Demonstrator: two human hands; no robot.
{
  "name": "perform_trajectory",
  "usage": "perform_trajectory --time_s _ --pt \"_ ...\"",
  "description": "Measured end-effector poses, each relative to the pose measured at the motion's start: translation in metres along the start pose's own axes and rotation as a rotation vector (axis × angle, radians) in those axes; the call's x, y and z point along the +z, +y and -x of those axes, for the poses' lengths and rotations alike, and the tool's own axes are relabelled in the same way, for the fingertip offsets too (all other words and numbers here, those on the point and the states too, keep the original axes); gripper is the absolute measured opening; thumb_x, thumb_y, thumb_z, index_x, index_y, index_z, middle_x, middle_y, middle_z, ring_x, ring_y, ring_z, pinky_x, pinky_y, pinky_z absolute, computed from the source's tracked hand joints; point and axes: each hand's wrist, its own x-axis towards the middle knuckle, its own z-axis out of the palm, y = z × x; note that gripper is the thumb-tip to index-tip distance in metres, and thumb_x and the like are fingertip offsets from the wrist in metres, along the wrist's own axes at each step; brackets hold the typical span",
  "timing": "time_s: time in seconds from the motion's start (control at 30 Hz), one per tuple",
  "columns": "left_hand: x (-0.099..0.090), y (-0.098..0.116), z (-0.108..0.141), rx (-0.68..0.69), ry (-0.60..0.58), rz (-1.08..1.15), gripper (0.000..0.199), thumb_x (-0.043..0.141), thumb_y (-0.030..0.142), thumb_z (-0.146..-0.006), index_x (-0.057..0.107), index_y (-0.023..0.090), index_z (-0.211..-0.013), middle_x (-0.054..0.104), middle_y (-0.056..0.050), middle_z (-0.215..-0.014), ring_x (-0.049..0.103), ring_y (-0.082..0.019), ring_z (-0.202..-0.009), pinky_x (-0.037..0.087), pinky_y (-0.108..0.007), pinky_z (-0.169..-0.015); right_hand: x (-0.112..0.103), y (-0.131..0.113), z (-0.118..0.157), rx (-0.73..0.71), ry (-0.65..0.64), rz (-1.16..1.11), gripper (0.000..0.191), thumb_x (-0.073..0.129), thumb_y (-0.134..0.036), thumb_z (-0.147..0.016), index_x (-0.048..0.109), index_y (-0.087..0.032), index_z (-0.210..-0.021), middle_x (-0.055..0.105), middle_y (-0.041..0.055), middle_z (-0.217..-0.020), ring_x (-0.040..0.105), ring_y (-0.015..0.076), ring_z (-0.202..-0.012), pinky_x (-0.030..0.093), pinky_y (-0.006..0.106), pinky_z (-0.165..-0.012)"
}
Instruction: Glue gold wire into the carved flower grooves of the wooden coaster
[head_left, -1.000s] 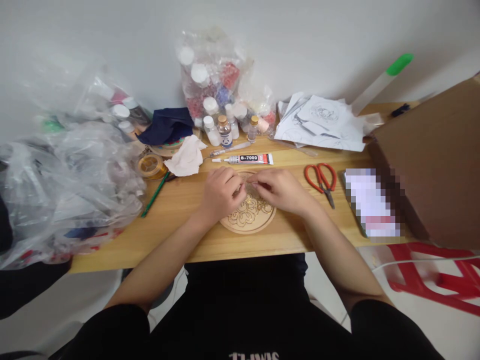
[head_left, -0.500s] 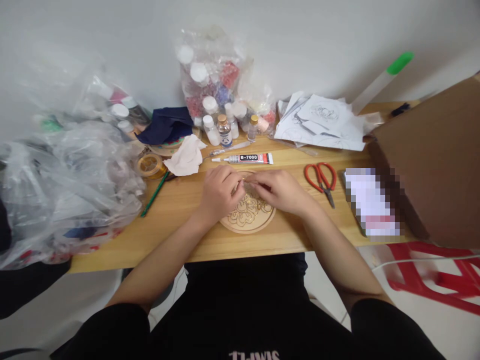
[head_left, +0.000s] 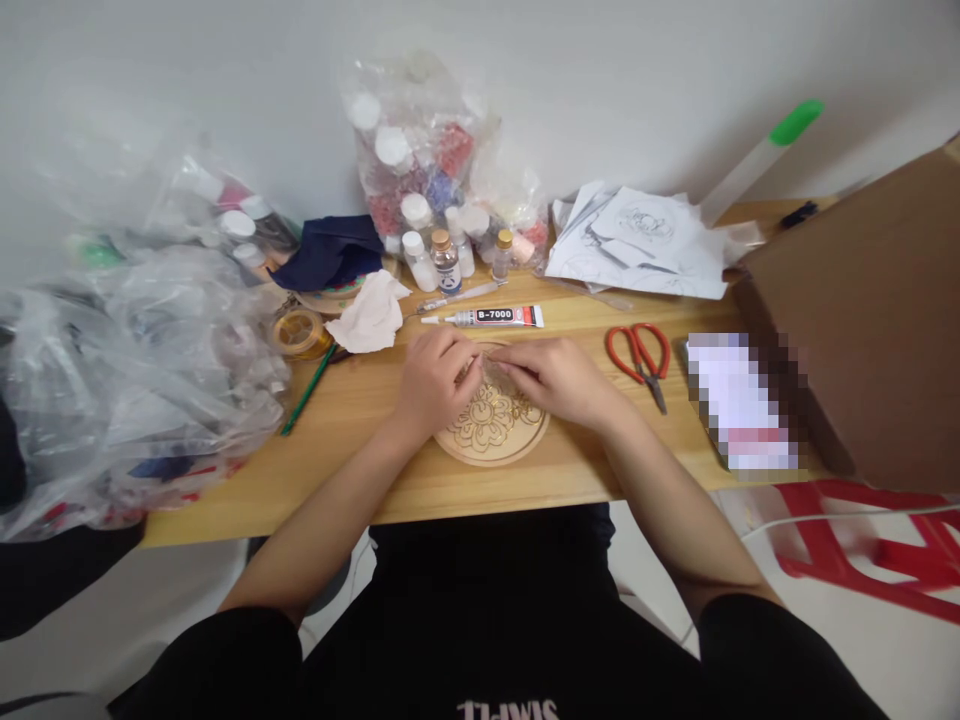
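Your left hand [head_left: 435,385] and right hand [head_left: 562,380] meet over the far half of the round pale wooden disc with a gold flower outline [head_left: 491,430], which lies flat on the light wooden tabletop [head_left: 352,480] near its front edge, right before you. Both hands are curled, fingertips pinched together at the disc's upper rim; they seem to work something thin and small against the gold lines, but it is too fine to make out, so I cannot tell whether either hand really has hold of anything.

To do this well, rest the heels of both hands on the disc or on the tabletop just beside it, so that only your fingertips move. Press down lightly with the left hand to stop the disc sliding while the right guides the fine piece along the outline. Keep your knuckles low and apart, so the pattern shows between them.

The white tube of B-7000 glue [head_left: 487,317] lies just beyond the disc, its nozzle pointing left. The red-handled scissors [head_left: 643,355] lie to the disc's right, clear of your wrist. A crumpled white tissue [head_left: 367,315] sits beyond the disc to the left.
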Motion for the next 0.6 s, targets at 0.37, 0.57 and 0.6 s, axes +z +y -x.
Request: perform_trajectory --time_s 0.37,0.57,0.6 --pt "0.002 -0.01 -0.001 -0.067 -0.057 0.122 0.015 0.051 0.02 -0.095 0.065 0.018 -0.09 0.063 -0.003 -0.085 0.059 -0.017 -0.082 0.044 -0.032 -0.075 0.001 0.01 -0.006 0.116 0.064 -0.266 0.025 0.057 -0.027 -0.09 0.074 -0.02 -0.107 0.077 0.0083 -0.103 0.069 0.0174 -0.083 0.049 0.028 -0.074" --pt "0.0 -0.018 -0.001 -0.092 -0.044 0.165 0.018 0.046 0.015 -0.095 0.064 0.017 -0.094 0.063 -0.004 -0.087 0.06 -0.017 -0.083 0.046 -0.032 -0.074 0.012 0.025 -0.013 0.195 0.136 -0.332 0.029 0.06 -0.041 -0.088 0.078 -0.019 -0.095 0.077 0.0061 -0.081 0.059 0.0126 -0.055 0.046 0.025 -0.053" --pt "-0.001 -0.019 -0.001 -0.103 -0.04 0.168 0.018 0.045 0.015 -0.095 0.064 0.018 -0.094 0.063 -0.004 -0.087 0.06 -0.017 -0.083 0.047 -0.032 -0.074 0.014 0.026 -0.014 0.204 0.143 -0.335 0.031 0.06 -0.044 -0.087 0.078 -0.018 -0.091 0.075 0.0048 -0.071 0.054 0.0117 -0.05 0.043 0.025 -0.049"
